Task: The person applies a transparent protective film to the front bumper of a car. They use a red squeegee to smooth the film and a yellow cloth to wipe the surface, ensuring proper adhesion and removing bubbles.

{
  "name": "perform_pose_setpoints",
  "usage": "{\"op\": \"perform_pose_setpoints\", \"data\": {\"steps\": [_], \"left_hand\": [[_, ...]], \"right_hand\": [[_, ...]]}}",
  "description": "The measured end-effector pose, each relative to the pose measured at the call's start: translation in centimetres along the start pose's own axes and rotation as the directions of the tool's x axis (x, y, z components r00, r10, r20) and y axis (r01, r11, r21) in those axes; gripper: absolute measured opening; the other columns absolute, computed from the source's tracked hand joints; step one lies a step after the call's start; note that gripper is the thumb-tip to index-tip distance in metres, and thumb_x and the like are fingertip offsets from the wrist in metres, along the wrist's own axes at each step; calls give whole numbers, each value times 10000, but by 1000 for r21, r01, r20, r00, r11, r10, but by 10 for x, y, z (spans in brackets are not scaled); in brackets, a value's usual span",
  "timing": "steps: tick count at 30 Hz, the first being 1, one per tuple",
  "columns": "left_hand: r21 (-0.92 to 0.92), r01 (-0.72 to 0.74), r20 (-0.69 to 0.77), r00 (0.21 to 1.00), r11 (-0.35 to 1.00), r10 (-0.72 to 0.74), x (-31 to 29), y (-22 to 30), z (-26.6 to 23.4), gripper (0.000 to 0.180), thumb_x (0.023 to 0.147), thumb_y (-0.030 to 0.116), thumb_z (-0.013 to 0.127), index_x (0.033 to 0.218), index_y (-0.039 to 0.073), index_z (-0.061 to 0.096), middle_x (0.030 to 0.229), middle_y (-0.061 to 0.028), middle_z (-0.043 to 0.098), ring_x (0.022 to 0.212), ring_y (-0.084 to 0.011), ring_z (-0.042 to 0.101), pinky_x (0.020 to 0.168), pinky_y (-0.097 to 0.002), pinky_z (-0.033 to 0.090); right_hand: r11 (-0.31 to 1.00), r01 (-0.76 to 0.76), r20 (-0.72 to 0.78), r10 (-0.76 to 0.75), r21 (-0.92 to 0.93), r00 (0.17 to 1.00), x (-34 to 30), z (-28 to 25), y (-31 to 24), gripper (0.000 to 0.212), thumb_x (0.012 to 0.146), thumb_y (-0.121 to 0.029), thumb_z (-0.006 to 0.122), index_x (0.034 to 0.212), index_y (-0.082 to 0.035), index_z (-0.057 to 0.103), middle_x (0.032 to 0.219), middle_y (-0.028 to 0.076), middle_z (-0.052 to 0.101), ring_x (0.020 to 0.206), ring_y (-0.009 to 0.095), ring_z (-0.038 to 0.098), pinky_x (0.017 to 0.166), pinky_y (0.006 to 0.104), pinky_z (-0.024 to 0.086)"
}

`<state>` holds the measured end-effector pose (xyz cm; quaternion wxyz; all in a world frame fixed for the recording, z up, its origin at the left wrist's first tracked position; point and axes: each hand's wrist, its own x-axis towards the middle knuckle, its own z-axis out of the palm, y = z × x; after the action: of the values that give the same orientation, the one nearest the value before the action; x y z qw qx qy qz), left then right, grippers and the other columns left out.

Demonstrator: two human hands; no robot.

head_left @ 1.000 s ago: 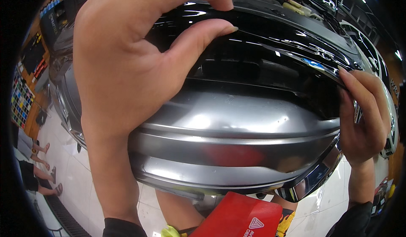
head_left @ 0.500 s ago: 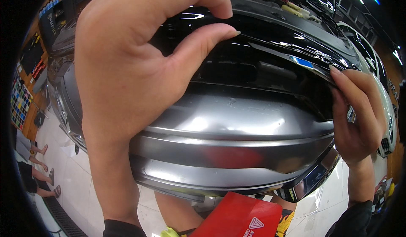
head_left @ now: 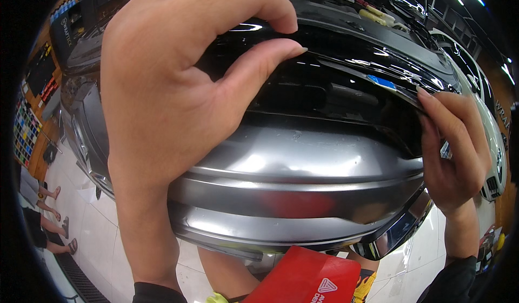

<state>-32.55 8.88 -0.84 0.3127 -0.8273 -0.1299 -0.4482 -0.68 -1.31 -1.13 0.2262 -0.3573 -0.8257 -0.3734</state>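
A silver, curved car bumper point(head_left: 303, 146) fills the middle of the view. Above it lies a glossy black sheet-like surface point(head_left: 324, 95) with bright reflections and a thin raised edge. My left hand point(head_left: 173, 87) is large and close over the left part, index finger and thumb curled toward each other in a pinch shape; a dark gap shows between the tips, and what they hold, if anything, is not clear. On the right, my right hand point(head_left: 454, 146) pinches the end of the black sheet's edge between thumb and fingers. A small blue patch point(head_left: 381, 82) sits on that edge.
A red folder-like sheet point(head_left: 308, 276) is in front of me below the bumper. Engine parts point(head_left: 373, 14) show beyond the black surface. A white car point(head_left: 497, 146) stands at the right. Other people's legs point(head_left: 51, 216) and a dark floor grate point(head_left: 81, 281) are at the left.
My left hand has shifted slightly down and right, keeping its curled shape. My right hand and the blue patch have moved a little to the left.
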Motion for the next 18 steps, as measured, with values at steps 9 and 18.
{"op": "perform_pose_setpoints", "data": {"steps": [9, 18], "left_hand": [[-134, 119, -117, 984, 984, -135, -5, 3, 13, 198, 757, 33, 885, 927, 48, 784, 934, -77, 705, 870, -178, 686, 751, -267, 525], [-76, 299, -7, 954, 951, -300, 1, 15, -1, 200, 731, 14, 889, 888, 53, 773, 917, -62, 642, 829, -170, 640, 696, -271, 516]], "right_hand": [[998, -33, -60, 36, 62, 998, 6, 3, -12, 413, 793, 199, 739, 1184, 65, 736, 952, 166, 663, 786, 245, 657, 666, 311, 530], [990, 57, -163, -35, 129, 986, 6, 12, -2, 508, 648, 139, 740, 1152, 83, 751, 941, 147, 660, 765, 253, 633, 619, 332, 517]]}}
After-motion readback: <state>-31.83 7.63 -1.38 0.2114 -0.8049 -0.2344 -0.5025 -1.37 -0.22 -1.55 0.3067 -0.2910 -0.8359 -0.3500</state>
